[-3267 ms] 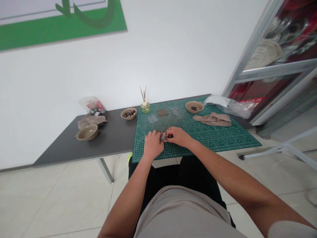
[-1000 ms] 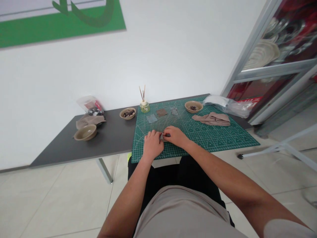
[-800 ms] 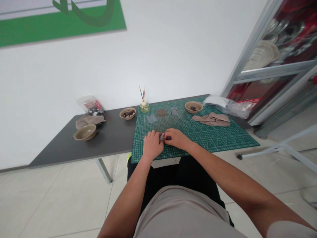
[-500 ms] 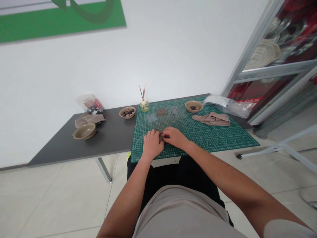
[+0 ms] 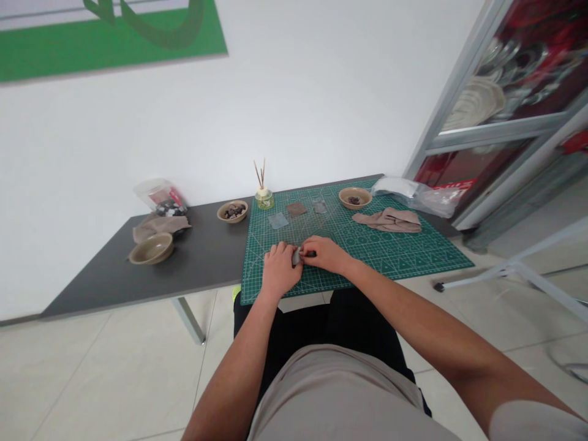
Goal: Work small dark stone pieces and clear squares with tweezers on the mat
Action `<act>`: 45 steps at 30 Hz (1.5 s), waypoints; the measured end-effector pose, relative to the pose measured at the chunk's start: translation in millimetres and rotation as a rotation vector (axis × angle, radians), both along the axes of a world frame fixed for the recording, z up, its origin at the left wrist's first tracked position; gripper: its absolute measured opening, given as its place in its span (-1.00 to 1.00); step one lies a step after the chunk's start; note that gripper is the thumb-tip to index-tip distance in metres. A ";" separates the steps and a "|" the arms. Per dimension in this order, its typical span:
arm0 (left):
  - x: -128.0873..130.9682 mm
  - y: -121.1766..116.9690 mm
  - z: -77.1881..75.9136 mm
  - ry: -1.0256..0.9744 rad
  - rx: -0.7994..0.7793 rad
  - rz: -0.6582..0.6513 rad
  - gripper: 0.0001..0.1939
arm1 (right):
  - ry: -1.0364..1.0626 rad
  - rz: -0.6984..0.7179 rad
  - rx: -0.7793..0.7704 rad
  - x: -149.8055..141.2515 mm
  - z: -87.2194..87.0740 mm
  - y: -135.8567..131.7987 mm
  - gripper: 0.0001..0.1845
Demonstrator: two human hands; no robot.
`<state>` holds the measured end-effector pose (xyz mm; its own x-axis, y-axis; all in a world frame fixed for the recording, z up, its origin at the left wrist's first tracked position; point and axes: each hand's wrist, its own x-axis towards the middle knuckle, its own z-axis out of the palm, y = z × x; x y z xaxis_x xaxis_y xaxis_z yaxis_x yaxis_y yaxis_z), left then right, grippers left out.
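Note:
On the green cutting mat (image 5: 367,257), near its front edge, my two hands work close together. My left hand (image 5: 280,268) is closed, its fingers bent over a small flat grey piece (image 5: 296,256) that shows beside the thumb. My right hand (image 5: 324,253) pinches at the right side of that piece; whether it grips the piece itself or something small and dark against it is hidden by the fingers. Beyond the hands lie three small flat squares: a pale grey-blue one (image 5: 278,220), a brown one (image 5: 296,209) and a grey one (image 5: 320,206).
A bowl of dark stones (image 5: 232,211) and a reed diffuser (image 5: 264,197) stand behind; another bowl (image 5: 355,197) holds a few dark pieces. A brown cloth (image 5: 390,220) and plastic bag (image 5: 420,196) lie right. At left are a bowl (image 5: 151,248), cloth (image 5: 160,226) and bag (image 5: 160,196).
More of the grey piece shows between my hands, and its pale face is now turned up. My right fingers have shifted slightly. The whole view has moved a little.

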<state>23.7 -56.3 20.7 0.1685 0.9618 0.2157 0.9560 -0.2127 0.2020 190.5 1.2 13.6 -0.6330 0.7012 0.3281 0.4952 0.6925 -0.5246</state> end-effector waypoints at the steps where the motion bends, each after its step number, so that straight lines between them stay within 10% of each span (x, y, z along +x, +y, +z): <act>1: -0.1 0.2 0.2 0.001 -0.004 -0.001 -0.72 | -0.009 0.001 0.002 2.8 0.8 0.1 -0.92; 18: 0.0 1.2 0.1 -0.004 -0.014 0.008 -0.70 | 0.031 -0.164 0.049 4.6 -1.9 3.2 -0.91; 37: -1.6 0.9 4.6 -0.019 -0.060 0.011 -0.73 | -0.017 0.065 0.014 1.8 2.1 4.4 -0.94; 45: -1.0 -0.7 6.2 -0.021 -0.046 0.014 -0.74 | -0.004 -0.049 0.063 2.0 -0.8 2.9 -0.89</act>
<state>22.8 -57.0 26.9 0.1510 0.9730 0.1746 0.9543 -0.1896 0.2309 192.5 4.1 12.8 -0.5997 0.7098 0.3695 0.5318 0.6986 -0.4787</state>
